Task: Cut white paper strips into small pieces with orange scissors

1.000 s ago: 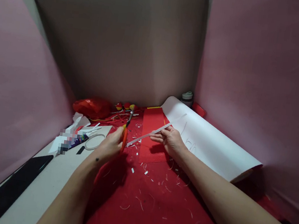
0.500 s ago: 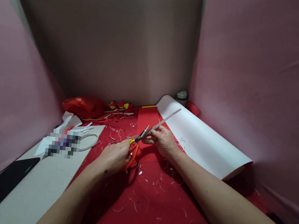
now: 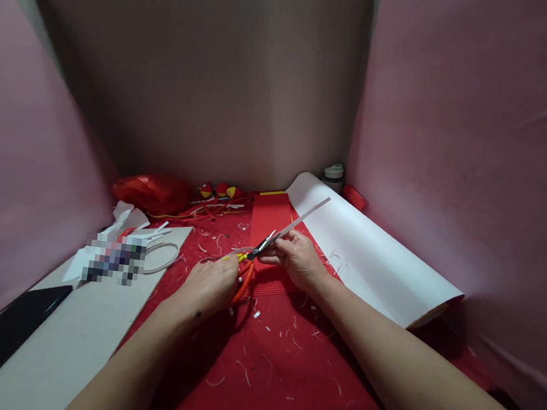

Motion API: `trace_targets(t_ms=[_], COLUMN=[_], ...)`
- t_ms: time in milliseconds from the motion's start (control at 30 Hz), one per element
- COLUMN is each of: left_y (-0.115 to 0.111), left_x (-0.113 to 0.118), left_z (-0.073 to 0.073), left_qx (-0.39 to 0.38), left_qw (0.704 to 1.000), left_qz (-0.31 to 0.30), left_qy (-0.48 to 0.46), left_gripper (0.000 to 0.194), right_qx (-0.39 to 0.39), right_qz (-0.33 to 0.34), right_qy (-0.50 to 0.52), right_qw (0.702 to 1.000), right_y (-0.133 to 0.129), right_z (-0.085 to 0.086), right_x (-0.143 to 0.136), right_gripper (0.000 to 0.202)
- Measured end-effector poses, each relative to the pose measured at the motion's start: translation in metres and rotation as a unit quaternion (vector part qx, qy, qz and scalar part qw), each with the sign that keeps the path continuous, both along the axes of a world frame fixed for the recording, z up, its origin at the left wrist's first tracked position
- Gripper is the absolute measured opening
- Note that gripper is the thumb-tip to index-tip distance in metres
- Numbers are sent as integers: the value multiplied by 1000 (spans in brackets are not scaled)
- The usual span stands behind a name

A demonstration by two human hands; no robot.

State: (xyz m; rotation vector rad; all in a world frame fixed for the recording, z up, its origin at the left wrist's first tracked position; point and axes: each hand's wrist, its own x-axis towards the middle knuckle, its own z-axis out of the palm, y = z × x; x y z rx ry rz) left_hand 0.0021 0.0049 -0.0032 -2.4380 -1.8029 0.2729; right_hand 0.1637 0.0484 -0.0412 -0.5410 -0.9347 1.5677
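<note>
A red surface (image 3: 281, 374) littered with paper snippets filled the lower middle of the frame, a white sheet (image 3: 377, 259) curling at centre right. At centre, the left hand (image 3: 207, 287) gripped orange scissors (image 3: 247, 272); the right hand (image 3: 296, 258) pinched a white paper strip (image 3: 305, 216) at the blades.

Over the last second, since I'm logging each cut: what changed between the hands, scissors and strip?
The left hand swung the scissors from upright, blades pointing away, down and right until the blades met the white strip beside the right hand. The strip's free end toward the left hand is gone. Both grips stayed; the white sheet and red plastic bag did not move.
</note>
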Motion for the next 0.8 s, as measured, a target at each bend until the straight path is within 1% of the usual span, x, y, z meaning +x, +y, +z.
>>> trace_targets(t_ms=[233, 500, 667, 800], left_y=[-1, 3, 0, -2], left_x=[1, -2, -1, 0], left_z=[4, 2, 2, 0], left_qx=[-19, -25, -45, -51], left_qw=[1000, 1000, 999, 998], left_qz=[3, -13, -6, -17], left_qy=[19, -9, -21, -14], left_gripper=[32, 29, 28, 27], right_qx=[-4, 11, 9, 2], right_qz=[-3, 8, 23, 18], right_qy=[-6, 6, 9, 4], right_qw=[1000, 1000, 1000, 1000], right_y=[0, 1, 1, -1], right_z=[-1, -3, -3, -2], right_x=[0, 3, 3, -1], right_gripper=[12, 11, 13, 15])
